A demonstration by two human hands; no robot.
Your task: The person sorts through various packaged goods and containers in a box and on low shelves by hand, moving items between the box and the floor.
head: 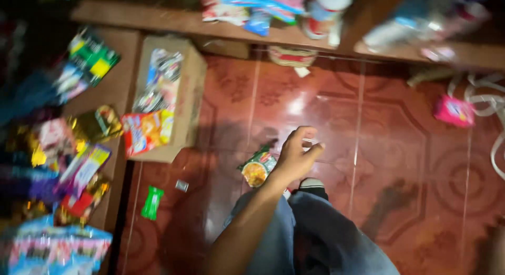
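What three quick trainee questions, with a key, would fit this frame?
1. True or false: the cardboard box holds snack packets.
2. Multiple choice: in the picture, the small green wrapper on the tiled floor lies A) left of the hand, B) right of it, C) on a shelf.
3. What colour is the packet beside the white cord?
Key: 1 true; 2 A; 3 pink.

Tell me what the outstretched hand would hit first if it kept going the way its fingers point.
The hand points up and right over the red tiled floor. That line looks free of packets; probably bare tile first, then the wooden shelf edge, though depth is unclear.
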